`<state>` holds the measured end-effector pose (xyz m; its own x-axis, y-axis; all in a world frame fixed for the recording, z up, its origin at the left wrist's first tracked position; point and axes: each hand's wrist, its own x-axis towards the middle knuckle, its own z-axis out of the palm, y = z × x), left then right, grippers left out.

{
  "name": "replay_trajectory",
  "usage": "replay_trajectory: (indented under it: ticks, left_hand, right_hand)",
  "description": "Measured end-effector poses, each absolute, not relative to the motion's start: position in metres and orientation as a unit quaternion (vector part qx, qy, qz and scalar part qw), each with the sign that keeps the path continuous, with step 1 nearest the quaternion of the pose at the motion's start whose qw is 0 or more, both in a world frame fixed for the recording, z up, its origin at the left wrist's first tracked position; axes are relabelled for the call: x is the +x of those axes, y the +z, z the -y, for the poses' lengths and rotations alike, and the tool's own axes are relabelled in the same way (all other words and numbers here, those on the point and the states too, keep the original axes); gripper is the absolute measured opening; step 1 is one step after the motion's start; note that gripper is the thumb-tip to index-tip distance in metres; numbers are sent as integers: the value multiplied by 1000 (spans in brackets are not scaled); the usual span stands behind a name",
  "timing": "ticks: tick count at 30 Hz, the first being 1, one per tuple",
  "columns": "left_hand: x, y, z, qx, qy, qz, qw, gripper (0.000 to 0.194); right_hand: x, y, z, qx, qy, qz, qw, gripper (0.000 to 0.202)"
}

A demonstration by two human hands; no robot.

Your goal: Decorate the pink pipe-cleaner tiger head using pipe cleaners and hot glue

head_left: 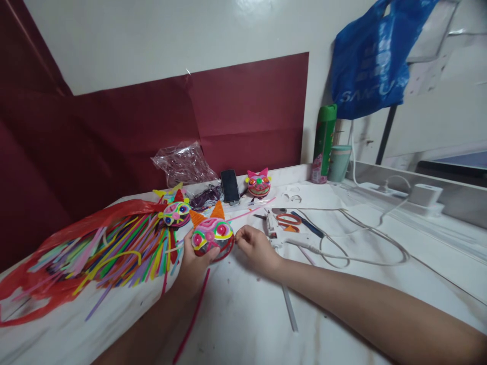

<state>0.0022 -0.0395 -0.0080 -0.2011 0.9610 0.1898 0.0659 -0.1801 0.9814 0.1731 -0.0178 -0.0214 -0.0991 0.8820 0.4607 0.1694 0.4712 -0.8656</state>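
My left hand [196, 261] is wrapped round the lower left of a decorated animal head [211, 235]. The head has orange ears, pink eyes, and green, yellow and pink trim on a dark base. A dark red pipe cleaner [227, 252] curves along its lower right edge. At that edge my right hand [254, 247] is closed in a pinch on the strand's end, close against the head. Just behind sits a similar head [176, 214] with blue eyes and red ears. Farther back stands a pink-eared head [259, 183].
Many coloured pipe cleaners [114, 248] spill from a red plastic bag [87, 218] at left. A glue gun [272, 225], orange-handled scissors [289, 220] and looping cable [380, 262] lie at right. A phone [230, 186], a green spray can [324, 144] and a cup [340, 163] stand behind.
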Motion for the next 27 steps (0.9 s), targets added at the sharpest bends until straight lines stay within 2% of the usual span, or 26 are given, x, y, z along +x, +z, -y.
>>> replay_trajectory:
  ticks: [9,14,19,27]
  left_hand:
    - [-6,-11,31,462,614,-470,434,71]
    - [-6,-9,30,444,618,-440,477,68]
    - [-8,-13,27,450,602,-456,476,70]
    - [1,-8,34,437,621,-450,470,69]
  right_hand:
    - [183,-21,-4,-417,404,564,587,4]
    - [187,-15,-4,-430,409,547,591,3]
    - [187,-13,-1,-430,386,560,594,5]
    - [175,-18,18,-370,325,698,520,14]
